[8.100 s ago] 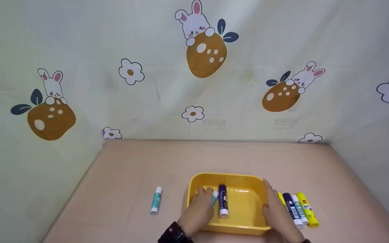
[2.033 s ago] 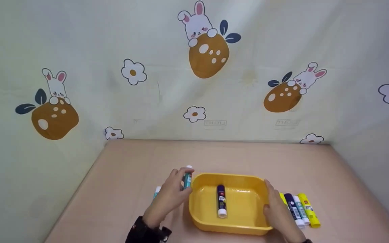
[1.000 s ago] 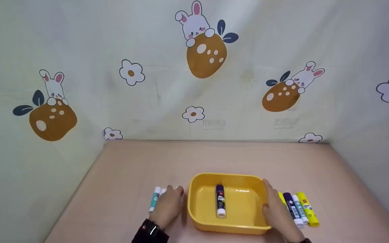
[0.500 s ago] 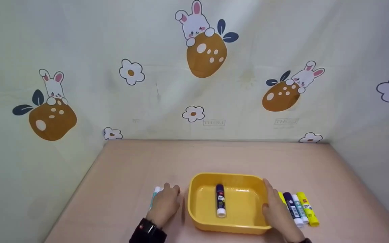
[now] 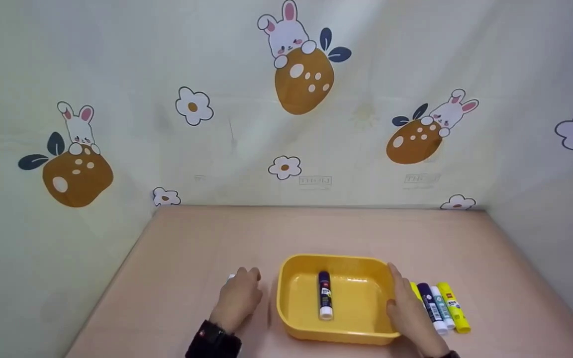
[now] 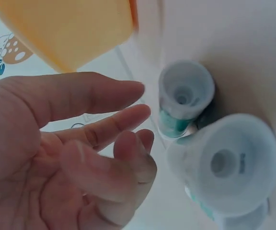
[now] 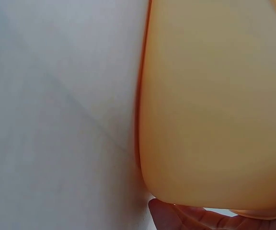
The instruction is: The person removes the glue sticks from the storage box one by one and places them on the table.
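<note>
My left hand (image 5: 238, 298) hovers just left of the yellow tray (image 5: 341, 337), loosely bent and holding nothing. In the left wrist view, its thumb and fingers stand apart, short of a teal-and-white glue stick (image 6: 174, 120) and a nearer one (image 6: 238, 163) lying alongside. From the head, the hand hides most of these; only a white cap end (image 5: 231, 276) peeks out. My right hand (image 5: 411, 313) grips the tray's right wall, the thumb over the rim and the fingers along the outside. A navy glue stick (image 5: 325, 296) with a white end lies inside the tray.
Right of the tray lies a row of glue sticks: a partly hidden yellow one (image 5: 415, 291), a navy one (image 5: 432, 308), a teal-and-white one (image 5: 442, 308) and another yellow one (image 5: 453, 308). A patterned cloth wall (image 5: 237, 144) rises behind the table (image 5: 207, 233).
My left hand took a teal-and-white glue stick out of the tray, set it beside the other on the left and let go, then shifted slightly left. My right hand stayed on the tray.
</note>
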`<state>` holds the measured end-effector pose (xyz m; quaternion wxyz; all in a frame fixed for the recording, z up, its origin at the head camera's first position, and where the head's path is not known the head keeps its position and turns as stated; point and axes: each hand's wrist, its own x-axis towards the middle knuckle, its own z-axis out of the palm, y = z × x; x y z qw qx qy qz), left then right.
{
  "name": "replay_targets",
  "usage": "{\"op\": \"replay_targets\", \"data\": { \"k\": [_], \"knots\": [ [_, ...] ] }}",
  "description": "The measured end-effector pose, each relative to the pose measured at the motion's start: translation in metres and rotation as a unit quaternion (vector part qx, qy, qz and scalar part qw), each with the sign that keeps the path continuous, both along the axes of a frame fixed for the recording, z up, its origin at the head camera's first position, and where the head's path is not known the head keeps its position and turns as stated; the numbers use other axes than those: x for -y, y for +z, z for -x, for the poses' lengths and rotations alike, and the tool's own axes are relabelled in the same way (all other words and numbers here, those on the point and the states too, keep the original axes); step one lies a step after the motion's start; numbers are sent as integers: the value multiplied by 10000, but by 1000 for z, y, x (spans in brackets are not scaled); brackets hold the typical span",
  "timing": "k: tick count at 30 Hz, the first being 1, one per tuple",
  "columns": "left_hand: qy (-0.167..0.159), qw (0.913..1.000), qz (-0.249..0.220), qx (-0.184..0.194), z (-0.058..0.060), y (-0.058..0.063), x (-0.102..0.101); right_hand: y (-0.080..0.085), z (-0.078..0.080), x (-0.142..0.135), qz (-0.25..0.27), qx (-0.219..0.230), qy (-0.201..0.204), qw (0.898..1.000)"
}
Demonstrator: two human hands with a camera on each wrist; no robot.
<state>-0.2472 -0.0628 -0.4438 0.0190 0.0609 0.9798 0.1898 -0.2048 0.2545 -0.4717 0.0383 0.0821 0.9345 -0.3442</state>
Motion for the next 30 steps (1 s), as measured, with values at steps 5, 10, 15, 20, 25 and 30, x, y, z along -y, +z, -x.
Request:
{"op": "replay_targets", "data": {
  "k": [5,10,15,20,25,30],
  "knots": [
    [-118,9982,-446,-376,-4,10,-5,0,1,0,34,87,19,10000],
    [-405,9947,-728,-603,-10,22,-19,1,1,-1,102,144,27,9998],
    [-891,9903,-1014,-330,-12,32,-36,2,2,-1,87,251,7,9996],
    [-1357,9854,-1014,197,-10,40,-54,1,2,-1,-26,172,33,9998],
    [-1807,9791,-758,539,0,44,-69,1,2,-1,-29,158,25,9999],
    [-1946,9780,-327,676,9,43,-87,3,3,-1,135,338,-7,9993]
  ]
}}
